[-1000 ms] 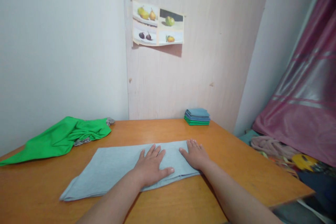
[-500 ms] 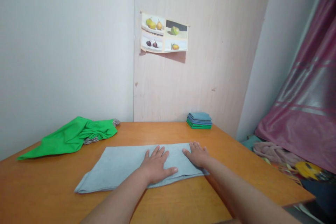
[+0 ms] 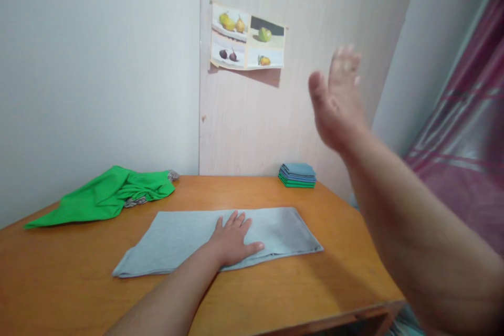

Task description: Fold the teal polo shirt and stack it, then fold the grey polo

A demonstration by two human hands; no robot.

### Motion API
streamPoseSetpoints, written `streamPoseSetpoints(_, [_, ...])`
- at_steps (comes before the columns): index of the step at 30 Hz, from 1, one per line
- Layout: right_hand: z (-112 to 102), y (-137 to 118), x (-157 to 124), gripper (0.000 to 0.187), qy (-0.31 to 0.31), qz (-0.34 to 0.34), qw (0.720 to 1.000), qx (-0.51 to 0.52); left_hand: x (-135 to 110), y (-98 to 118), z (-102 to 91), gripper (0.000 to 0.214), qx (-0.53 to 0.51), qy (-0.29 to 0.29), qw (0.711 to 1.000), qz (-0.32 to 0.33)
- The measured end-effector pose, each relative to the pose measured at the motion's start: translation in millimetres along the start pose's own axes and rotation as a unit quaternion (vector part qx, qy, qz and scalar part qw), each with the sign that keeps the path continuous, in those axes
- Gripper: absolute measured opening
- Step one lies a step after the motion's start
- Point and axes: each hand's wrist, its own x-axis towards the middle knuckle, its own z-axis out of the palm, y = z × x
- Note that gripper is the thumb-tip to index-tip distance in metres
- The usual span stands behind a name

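A pale blue-grey cloth (image 3: 177, 239), folded into a long flat rectangle, lies across the middle of the wooden table (image 3: 275, 299). My left hand (image 3: 232, 241) rests flat on its centre with fingers spread. Raised high above the table on the right, my right hand (image 3: 340, 100) is slightly blurred, its thumb apart from the extended fingers. It holds nothing and touches nothing. The right end of the cloth shows fully, with a shadow over it.
A crumpled green garment (image 3: 106, 194) with patterned trim lies at the back left. A neat stack of folded cloths (image 3: 297, 175), blue over green, sits at the back right. Fruit pictures (image 3: 248, 37) hang on the wall. A pink curtain (image 3: 464, 168) hangs at the right.
My right hand has lifted off the right end of the cloth and swung up high. My left hand stays flat on the cloth. The camera view has shifted slightly.
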Motion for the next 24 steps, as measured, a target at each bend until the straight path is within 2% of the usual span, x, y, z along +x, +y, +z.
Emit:
streamPoseSetpoints(1, [22, 2, -32, 0.089, -0.043, 0.022, 0.999, 0.003, 0, 0, -0.1, 0.101, -0.001, 0.0, 1.0, -0.001])
streamPoseSetpoints(3, [76, 12, -105, 0.09, -0.188, 0.054, 0.981, 0.01, -1, 0, 0.0, 0.1, -0.004, -0.001, 1.0, -0.002])
streamPoseSetpoints(4, [103, 19, -143, 0.09, -0.291, 0.064, 0.955, 0.019, -2, 0, 0.3, 0.1, -0.007, -0.002, 1.0, -0.003])
streamPoseSetpoints(6, [149, 36, -207, 0.087, -0.473, 0.098, 0.875, 0.026, -2, -1, 0.8, 0.1, -0.012, -0.001, 1.0, -0.002])
streamPoseSetpoints(7, [166, 44, -231, 0.088, -0.524, 0.11, 0.845, 0.021, -2, -2, 1.0, 0.1, -0.013, -0.001, 1.0, -0.001])
streamPoseSetpoints(9, [185, 58, -258, 0.089, -0.529, 0.104, 0.842, 0.018, -2, -2, 1.1, 0.1, -0.013, -0.003, 1.0, -0.001])
streamPoseSetpoints(11, [190, 65, -264, 0.092, -0.523, 0.1, 0.846, 0.02, -2, -3, 0.8, 0.1, -0.01, -0.006, 1.0, -0.001])
streamPoseSetpoints(15, [186, 67, -255, 0.096, -0.525, 0.103, 0.844, 0.026, -2, -2, 0.7, 0.099, -0.006, -0.009, 1.0, -0.001])
streamPoseSetpoints(21, [192, 75, -255, 0.092, -0.53, 0.129, 0.838, 0.003, -3, -1, -0.4, 0.101, -0.008, -0.007, 1.0, -0.001])
streamPoseSetpoints(24, [192, 85, -236, 0.088, -0.534, 0.157, 0.831, -0.024, -3, 0, -1.6, 0.105, -0.014, -0.01, 1.0, -0.002])
